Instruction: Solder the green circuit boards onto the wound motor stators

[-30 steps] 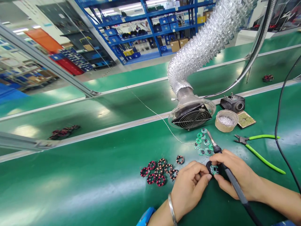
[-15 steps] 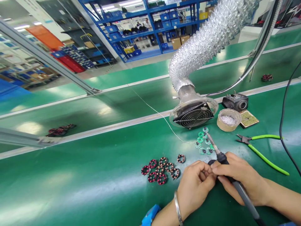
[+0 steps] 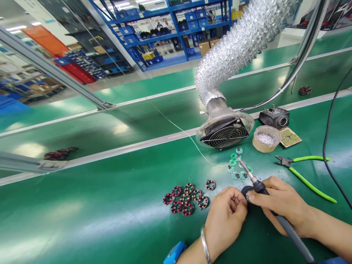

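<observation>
My right hand (image 3: 286,205) is closed around a soldering iron (image 3: 288,231), its metal tip pointing up and left over small green circuit boards (image 3: 233,162). The right thumb and fingertips also touch a small dark round part (image 3: 246,191) with a bit of circuit board showing at its edge. Close on its left, my left hand (image 3: 227,214) is closed with fingers curled together; what lies inside its pinch is hidden. Several ring-shaped wound coils (image 3: 185,198), red-black and copper-black, lie left of my left hand.
A fume extractor hood (image 3: 225,132) hangs beyond the boards, with a thin solder wire (image 3: 196,146) in front. To the right are a round tub (image 3: 266,138), a sponge tray (image 3: 290,137), a black iron holder (image 3: 274,117), green-handled cutters (image 3: 308,178) and a black cable (image 3: 327,146).
My hands have drawn slightly apart, the left moving a little left. More of the dark round part shows between them. The soldering iron stays in my right hand.
</observation>
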{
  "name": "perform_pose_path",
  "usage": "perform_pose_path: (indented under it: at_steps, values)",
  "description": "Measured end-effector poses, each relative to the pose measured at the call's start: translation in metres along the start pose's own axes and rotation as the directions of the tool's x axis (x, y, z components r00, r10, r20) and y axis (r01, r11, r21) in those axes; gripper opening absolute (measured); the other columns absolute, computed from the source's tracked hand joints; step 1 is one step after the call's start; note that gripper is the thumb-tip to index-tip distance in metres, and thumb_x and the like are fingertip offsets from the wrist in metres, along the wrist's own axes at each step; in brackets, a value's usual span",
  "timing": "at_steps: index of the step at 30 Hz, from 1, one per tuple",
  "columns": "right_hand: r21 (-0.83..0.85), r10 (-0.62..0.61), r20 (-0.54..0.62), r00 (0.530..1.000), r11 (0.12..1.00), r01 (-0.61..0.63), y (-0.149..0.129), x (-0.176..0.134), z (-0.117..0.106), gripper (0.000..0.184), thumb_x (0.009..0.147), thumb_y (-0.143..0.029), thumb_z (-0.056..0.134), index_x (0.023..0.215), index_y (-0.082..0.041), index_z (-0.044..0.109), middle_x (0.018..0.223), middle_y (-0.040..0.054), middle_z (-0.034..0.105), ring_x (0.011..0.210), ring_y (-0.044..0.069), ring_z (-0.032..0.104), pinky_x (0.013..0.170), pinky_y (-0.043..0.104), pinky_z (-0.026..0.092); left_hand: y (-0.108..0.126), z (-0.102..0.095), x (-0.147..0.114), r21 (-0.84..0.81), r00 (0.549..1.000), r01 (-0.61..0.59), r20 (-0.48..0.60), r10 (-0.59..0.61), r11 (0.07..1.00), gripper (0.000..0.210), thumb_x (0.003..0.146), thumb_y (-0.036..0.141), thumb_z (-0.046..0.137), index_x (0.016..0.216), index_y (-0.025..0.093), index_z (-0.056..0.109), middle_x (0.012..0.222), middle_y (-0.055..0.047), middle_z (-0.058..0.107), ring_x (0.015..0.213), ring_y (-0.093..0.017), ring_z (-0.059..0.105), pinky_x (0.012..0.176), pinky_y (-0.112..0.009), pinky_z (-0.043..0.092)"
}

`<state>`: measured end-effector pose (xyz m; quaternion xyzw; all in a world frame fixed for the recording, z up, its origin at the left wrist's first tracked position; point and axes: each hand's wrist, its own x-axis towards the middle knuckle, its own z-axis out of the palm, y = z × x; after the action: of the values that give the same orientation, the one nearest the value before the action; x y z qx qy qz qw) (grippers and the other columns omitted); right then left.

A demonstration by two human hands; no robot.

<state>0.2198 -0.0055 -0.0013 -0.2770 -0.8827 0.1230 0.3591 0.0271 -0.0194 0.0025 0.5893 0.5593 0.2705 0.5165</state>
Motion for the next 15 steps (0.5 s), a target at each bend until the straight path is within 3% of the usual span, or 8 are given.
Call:
perform_pose_path:
  at_steps: [4,6,9,15]
  values:
    - [0.105,0.095,-0.118,0.989,0.991,-0.083,-0.007,0.006,-0.014,0.048,0.089,-0.006,0.046,0.136,-0.018,0.045,0.074,0.0020,0.061,0.064,0.016,0.054,0.060,0.030,0.045,0.005,0.002,0.002,0.026,0.999,0.034,-0.023,-0.033,0.999,0.013,0.079,0.016,0.048,0.067,0.019,0.051,0.052,0.003,0.052,0.046,-0.010,0.049,0.047,-0.021,0.037]
    - [0.115,0.138,-0.097,0.986,0.985,-0.127,-0.012,0.006,-0.024,0.047,0.087,-0.009,0.049,0.133,-0.017,0.049,0.085,0.0063,0.062,0.073,0.019,0.057,0.064,0.032,0.048,0.006,0.002,0.003,0.032,0.999,0.040,-0.025,-0.039,0.999,0.013,0.078,0.015,0.048,0.066,0.019,0.051,0.052,0.003,0.052,0.045,-0.010,0.048,0.047,-0.020,0.037]
    - [0.134,0.190,0.004,0.982,0.973,-0.189,-0.020,0.005,-0.036,0.040,0.083,-0.011,0.050,0.122,-0.017,0.055,0.076,0.0046,0.058,0.067,0.018,0.057,0.058,0.031,0.047,0.007,0.002,0.004,0.041,0.998,0.048,-0.034,-0.046,0.998,0.013,0.077,0.015,0.049,0.065,0.019,0.052,0.052,0.003,0.052,0.045,-0.010,0.048,0.046,-0.021,0.036]
    - [0.247,0.277,-0.059,0.959,0.935,-0.255,-0.027,0.005,-0.033,0.026,0.079,-0.011,0.048,0.102,-0.020,0.057,0.068,0.0019,0.057,0.057,0.016,0.054,0.052,0.030,0.041,0.008,0.002,0.004,0.043,0.997,0.061,-0.047,-0.059,0.997,0.013,0.076,0.014,0.050,0.064,0.018,0.053,0.052,0.003,0.052,0.046,-0.010,0.049,0.046,-0.021,0.036]
